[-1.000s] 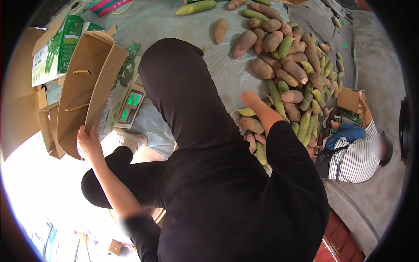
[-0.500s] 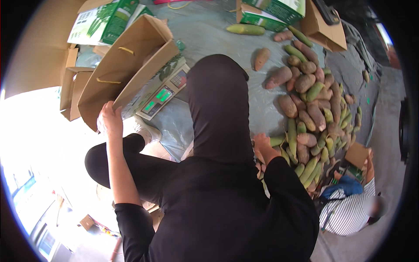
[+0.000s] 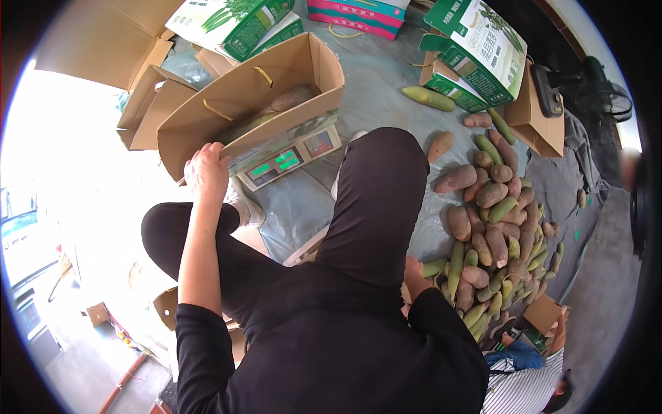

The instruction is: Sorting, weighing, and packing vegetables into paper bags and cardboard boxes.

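My left hand is closed over the near left edge of an open cardboard box with yellow cord handles. Inside the box lie a brownish-pink root and something green. Beneath the box is a digital scale with lit green displays. My right hand is low beside my right thigh, at the near left edge of a heap of green radishes and brownish-pink roots. Its fingers are mostly hidden by my leg, so I cannot see whether it holds anything.
Green-and-white cartons stand at the far left, a pink-and-blue box behind. Another green carton and a black fan are at the far right. A co-worker in a striped top sits at the lower right. Plastic sheeting covers the floor.
The view has shifted, so the box sits farther right in the picture and its contents show more. My left hand stays on the box edge; my right hand remains by the heap.
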Tool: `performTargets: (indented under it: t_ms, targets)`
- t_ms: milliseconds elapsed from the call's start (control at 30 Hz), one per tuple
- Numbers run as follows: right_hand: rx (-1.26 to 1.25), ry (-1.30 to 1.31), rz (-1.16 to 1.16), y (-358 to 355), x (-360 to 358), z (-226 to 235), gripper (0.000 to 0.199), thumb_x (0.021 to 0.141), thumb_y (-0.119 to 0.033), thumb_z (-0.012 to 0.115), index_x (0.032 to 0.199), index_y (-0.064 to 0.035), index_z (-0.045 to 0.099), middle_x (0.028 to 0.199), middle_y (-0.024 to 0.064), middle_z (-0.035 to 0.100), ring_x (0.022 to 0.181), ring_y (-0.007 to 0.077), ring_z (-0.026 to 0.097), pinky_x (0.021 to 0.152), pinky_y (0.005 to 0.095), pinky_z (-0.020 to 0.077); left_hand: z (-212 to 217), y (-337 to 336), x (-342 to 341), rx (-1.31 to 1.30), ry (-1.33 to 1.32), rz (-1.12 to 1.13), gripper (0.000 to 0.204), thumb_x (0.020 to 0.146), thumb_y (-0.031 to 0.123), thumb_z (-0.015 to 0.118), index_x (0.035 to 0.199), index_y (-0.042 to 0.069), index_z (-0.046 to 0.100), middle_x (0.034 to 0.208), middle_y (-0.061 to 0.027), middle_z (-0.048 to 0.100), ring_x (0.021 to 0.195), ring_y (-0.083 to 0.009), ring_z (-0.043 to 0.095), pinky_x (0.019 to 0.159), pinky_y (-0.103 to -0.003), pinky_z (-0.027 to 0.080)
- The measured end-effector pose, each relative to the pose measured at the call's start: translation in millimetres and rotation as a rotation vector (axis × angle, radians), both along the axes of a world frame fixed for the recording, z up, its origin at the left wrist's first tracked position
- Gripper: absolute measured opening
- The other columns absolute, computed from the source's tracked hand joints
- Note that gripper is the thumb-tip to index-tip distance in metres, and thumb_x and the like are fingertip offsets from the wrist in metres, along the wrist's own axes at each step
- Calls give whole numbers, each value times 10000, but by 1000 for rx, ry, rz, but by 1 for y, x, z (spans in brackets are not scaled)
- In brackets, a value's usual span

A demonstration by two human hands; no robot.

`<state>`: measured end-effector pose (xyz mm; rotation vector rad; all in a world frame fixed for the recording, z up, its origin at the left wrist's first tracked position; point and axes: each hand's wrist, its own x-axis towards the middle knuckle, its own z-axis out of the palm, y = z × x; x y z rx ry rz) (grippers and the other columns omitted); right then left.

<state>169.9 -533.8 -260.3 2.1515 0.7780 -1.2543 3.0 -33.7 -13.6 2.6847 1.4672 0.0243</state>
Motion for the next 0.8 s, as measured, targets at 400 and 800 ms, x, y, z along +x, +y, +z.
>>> performTargets:
  t_ms: [400, 800]
  targets:
    - [1048, -258, -823, -107, 129, -67, 201, 812, -261, 509, 755, -102, 618, 830, 45, 625, 718, 188, 595, 659, 344, 502, -10, 2, 10, 0, -76, -42, 121, 740, 140, 658, 826, 84, 594, 834, -62, 602, 884, -260, 587, 741, -407, 425]
    - [1694, 49, -1126, 170, 175, 250, 192, 947, -255, 470, 942, -73, 531, 1039, 93, 607, 1002, 180, 545, 735, 324, 489, -4, 1, 3, 35, -41, -35, 107, 741, 146, 660, 829, 106, 614, 832, -45, 605, 872, -242, 591, 732, -401, 424]
